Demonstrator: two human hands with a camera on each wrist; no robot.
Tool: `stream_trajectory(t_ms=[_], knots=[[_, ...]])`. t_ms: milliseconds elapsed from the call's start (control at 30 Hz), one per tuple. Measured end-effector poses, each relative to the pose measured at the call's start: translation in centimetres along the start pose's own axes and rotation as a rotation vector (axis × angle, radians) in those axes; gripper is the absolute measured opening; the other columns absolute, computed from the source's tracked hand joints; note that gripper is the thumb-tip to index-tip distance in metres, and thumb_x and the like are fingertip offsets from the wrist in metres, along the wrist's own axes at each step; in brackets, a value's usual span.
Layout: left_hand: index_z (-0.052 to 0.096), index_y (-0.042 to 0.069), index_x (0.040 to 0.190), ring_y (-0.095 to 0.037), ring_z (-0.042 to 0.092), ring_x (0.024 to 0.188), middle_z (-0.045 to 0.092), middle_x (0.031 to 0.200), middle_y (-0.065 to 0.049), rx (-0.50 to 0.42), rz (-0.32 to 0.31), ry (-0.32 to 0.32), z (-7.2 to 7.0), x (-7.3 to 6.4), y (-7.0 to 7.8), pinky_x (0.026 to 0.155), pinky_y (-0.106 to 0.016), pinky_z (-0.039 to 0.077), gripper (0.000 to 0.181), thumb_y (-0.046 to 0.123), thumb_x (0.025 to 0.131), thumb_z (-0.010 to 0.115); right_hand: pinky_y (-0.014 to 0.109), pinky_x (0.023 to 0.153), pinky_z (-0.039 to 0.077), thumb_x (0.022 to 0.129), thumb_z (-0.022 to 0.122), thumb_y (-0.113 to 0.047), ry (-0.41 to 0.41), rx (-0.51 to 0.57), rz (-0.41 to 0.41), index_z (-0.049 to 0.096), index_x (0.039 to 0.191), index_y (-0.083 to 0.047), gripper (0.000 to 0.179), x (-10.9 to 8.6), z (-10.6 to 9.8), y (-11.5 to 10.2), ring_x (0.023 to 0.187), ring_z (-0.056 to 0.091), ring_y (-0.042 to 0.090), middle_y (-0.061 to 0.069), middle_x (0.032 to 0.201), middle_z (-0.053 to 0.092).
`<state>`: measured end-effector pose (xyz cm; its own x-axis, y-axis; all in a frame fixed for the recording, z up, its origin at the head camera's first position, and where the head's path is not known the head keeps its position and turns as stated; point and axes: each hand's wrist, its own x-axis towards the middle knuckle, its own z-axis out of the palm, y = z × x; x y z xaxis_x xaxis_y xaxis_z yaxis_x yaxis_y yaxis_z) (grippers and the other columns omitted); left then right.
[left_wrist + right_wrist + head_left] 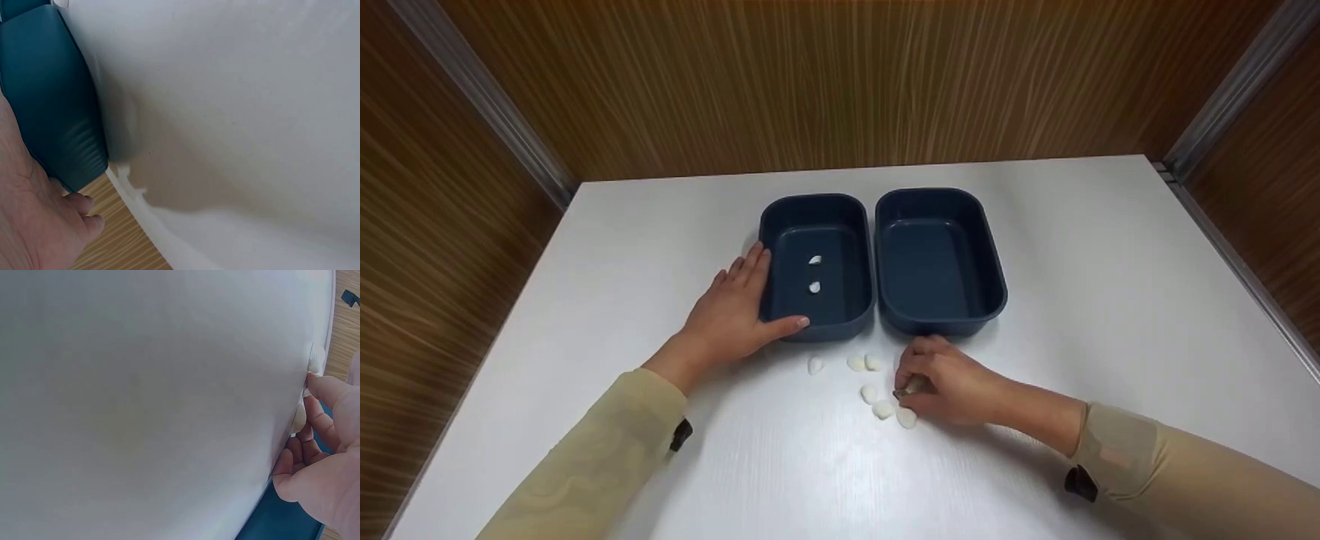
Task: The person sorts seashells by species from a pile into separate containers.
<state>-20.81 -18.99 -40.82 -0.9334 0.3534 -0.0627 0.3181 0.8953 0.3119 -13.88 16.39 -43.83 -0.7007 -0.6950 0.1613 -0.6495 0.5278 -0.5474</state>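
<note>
My left hand (729, 311) rests against the left side of the left blue bin (840, 330), its fingers straight and its thumb over the front rim. In the left wrist view, that hand (45, 219) lies along the bin's outer wall (50, 84). Inside the bin lie two small white shells (814, 287). In front of the right blue bin (941, 328), my right hand (952, 382) pinches a small dark-edged shell (900, 392) at the tabletop, mostly hidden by the fingers. Several pale shells (883, 409) lie beside it. The right wrist view shows a ridged shell (299, 419) by the fingers.
The two bins stand side by side on a white table (780, 465). Wood-grain panels (840, 90) rise behind the table and at both sides. A lone pale shell (815, 365) lies in front of the left bin.
</note>
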Motion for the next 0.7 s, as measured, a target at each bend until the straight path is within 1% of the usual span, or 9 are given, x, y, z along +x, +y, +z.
stream_trajectory(t_ms=[133, 200, 267, 400, 533, 600, 700], knots=[[-0.001, 0.008, 0.170, -0.034, 0.008, 0.163, -0.005, 0.178, -0.008, -0.002, -0.008, 0.000, 0.0, 0.0, 0.1, 0.130, -0.052, 0.009, 0.130, 0.097, 0.085, 0.040, 0.033, 0.085, 0.048, 0.091, 0.081, -0.010, -0.010, -0.003, 0.005, 0.075, 0.093, -0.014, 0.008, 0.1, 0.0, 0.0, 0.099, 0.052, 0.020, -0.001, 0.105, 0.063], [0.000, 0.007, 0.170, -0.035, 0.008, 0.163, -0.004, 0.178, -0.009, -0.005, -0.001, 0.008, 0.0, 0.0, 0.1, 0.130, -0.053, 0.009, 0.130, 0.097, 0.085, 0.040, 0.032, 0.083, 0.048, 0.090, 0.081, -0.008, -0.005, 0.003, -0.007, 0.075, 0.092, -0.014, 0.008, 0.1, 0.1, 0.0, 0.098, 0.052, 0.019, -0.001, 0.104, 0.063], [0.000, 0.007, 0.170, -0.036, 0.009, 0.162, -0.003, 0.178, -0.009, -0.007, 0.002, 0.014, 0.0, 0.0, 0.1, 0.130, -0.053, 0.010, 0.129, 0.096, 0.086, 0.041, 0.031, 0.082, 0.049, 0.089, 0.079, -0.004, 0.012, 0.013, -0.028, 0.074, 0.090, -0.013, 0.010, 0.2, 0.2, 0.1, 0.096, 0.052, 0.018, -0.001, 0.102, 0.064], [0.000, 0.007, 0.170, -0.037, 0.009, 0.162, -0.003, 0.178, -0.010, -0.010, 0.007, 0.018, 0.0, 0.0, 0.1, 0.130, -0.054, 0.010, 0.128, 0.094, 0.087, 0.043, 0.034, 0.084, 0.049, 0.086, 0.077, 0.002, 0.057, 0.019, -0.086, 0.073, 0.087, -0.013, 0.015, 0.1, 0.4, 0.3, 0.095, 0.055, 0.018, -0.001, 0.099, 0.066], [0.000, 0.007, 0.170, -0.036, 0.009, 0.162, -0.003, 0.178, -0.009, -0.011, 0.006, 0.015, 0.0, 0.0, 0.1, 0.130, -0.053, 0.010, 0.129, 0.095, 0.086, 0.043, 0.035, 0.085, 0.047, 0.085, 0.078, 0.002, 0.066, 0.018, -0.101, 0.074, 0.094, -0.013, 0.017, 0.0, 0.1, 0.4, 0.096, 0.054, 0.018, 0.000, 0.098, 0.067], [0.001, 0.006, 0.170, -0.036, 0.010, 0.162, -0.003, 0.178, -0.010, -0.011, 0.008, 0.015, 0.0, 0.0, 0.1, 0.130, -0.054, 0.010, 0.129, 0.095, 0.086, 0.043, 0.035, 0.085, 0.046, 0.086, 0.078, 0.000, 0.063, 0.009, -0.086, 0.074, 0.099, -0.013, 0.019, 0.0, -0.2, 0.4, 0.096, 0.053, 0.018, 0.000, 0.097, 0.066], [0.001, 0.006, 0.170, -0.037, 0.010, 0.162, -0.003, 0.178, -0.010, -0.009, 0.011, 0.018, 0.0, 0.0, 0.0, 0.130, -0.054, 0.011, 0.129, 0.095, 0.086, 0.043, 0.038, 0.087, 0.047, 0.087, 0.080, -0.004, 0.064, -0.019, -0.053, 0.074, 0.104, -0.014, 0.021, 0.0, -0.7, 0.4, 0.098, 0.054, 0.019, -0.001, 0.100, 0.067]])
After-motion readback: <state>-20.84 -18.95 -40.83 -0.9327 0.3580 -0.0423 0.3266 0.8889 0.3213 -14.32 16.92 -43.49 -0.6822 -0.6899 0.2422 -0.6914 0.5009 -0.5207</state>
